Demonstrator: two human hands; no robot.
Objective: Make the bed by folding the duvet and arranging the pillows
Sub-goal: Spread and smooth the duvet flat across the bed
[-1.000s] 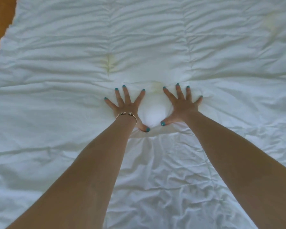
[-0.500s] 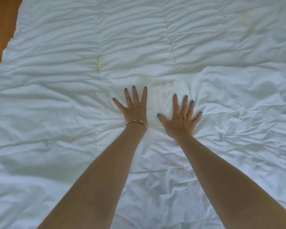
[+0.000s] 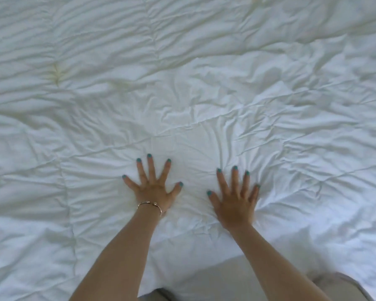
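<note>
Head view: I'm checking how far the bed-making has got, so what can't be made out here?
- Pillows: none in the head view; the frame edges cut off the bed.
- Duvet edges: cut off at the top, left and right.
- Both palms: left hand and right hand lie flat, backs up.
- Right hand's little finger: blurred.
- Grey patch at the bottom: unclear, partly behind the forearms.

Soft even daylight, faint crease shadows, slight blur overall.

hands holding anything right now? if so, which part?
Nothing is held. The left hand and right hand both lie flat, fingers spread, palms pressing on the top of the white duvet.
</note>
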